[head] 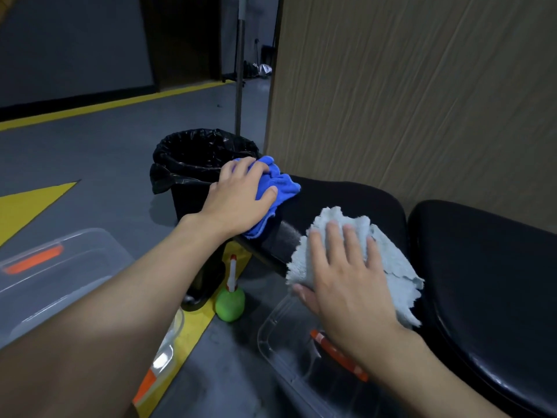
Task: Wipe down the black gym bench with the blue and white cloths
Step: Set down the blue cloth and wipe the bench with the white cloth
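The black gym bench point(346, 200) runs from the centre to the right, with a second black pad point(482, 267) beside it. My left hand point(238, 197) lies on the crumpled blue cloth point(280, 184) at the bench's far left end, fingers curved over it and thumb alongside. My right hand point(346, 279) presses flat with spread fingers on the white cloth point(391, 260), which drapes over the near edge of the bench pad.
A black bin point(199, 164) with a bin liner stands on the floor just left of the bench. A green spray bottle point(230, 297) stands below it. Clear plastic boxes with orange clips point(60, 273) point(301, 357) lie near me. A wood-look wall panel point(422, 101) rises behind the bench.
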### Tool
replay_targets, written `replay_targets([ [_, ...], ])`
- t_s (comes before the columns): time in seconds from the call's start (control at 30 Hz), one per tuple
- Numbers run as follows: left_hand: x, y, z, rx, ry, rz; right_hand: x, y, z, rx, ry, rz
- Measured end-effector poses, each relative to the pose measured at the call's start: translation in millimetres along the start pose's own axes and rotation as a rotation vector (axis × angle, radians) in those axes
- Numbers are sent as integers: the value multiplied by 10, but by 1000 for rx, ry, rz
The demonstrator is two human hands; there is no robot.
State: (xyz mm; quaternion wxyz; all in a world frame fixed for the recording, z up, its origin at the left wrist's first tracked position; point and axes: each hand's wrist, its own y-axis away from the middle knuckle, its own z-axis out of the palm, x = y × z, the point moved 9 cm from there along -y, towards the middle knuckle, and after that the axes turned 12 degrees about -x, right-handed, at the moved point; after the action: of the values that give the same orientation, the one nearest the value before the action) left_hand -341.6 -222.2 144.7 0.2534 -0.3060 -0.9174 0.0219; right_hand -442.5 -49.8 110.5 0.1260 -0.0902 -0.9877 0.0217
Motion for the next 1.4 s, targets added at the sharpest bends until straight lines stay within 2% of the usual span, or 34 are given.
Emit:
replay_targets([
  [0.13,7,6,-6,8,-3,-8,-191,-252,-46,-6,3,-34],
  [0.27,12,10,-11,15,-6,-2,-20,-130,-7,-16,-40,-25],
  [0.47,14,40,-24,29,80,34,490,331,108,-64,-278,163],
  [0.6,43,67,-22,47,71,54,505,342,97,-114,-382,232],
  [0.7,54,78,-32,42,39,-16,632,143,69,-116,-478,290],
  [0.8,103,98,-11,21,-11,-70,826,-93,105,-202,-584,341],
  [1.03,254,140,-14,68,-112,-45,653,118,102,-183,-530,269],
  [1.4,254,104,79,59,-129,-79,1286,-822,319,-245,-566,283],
])
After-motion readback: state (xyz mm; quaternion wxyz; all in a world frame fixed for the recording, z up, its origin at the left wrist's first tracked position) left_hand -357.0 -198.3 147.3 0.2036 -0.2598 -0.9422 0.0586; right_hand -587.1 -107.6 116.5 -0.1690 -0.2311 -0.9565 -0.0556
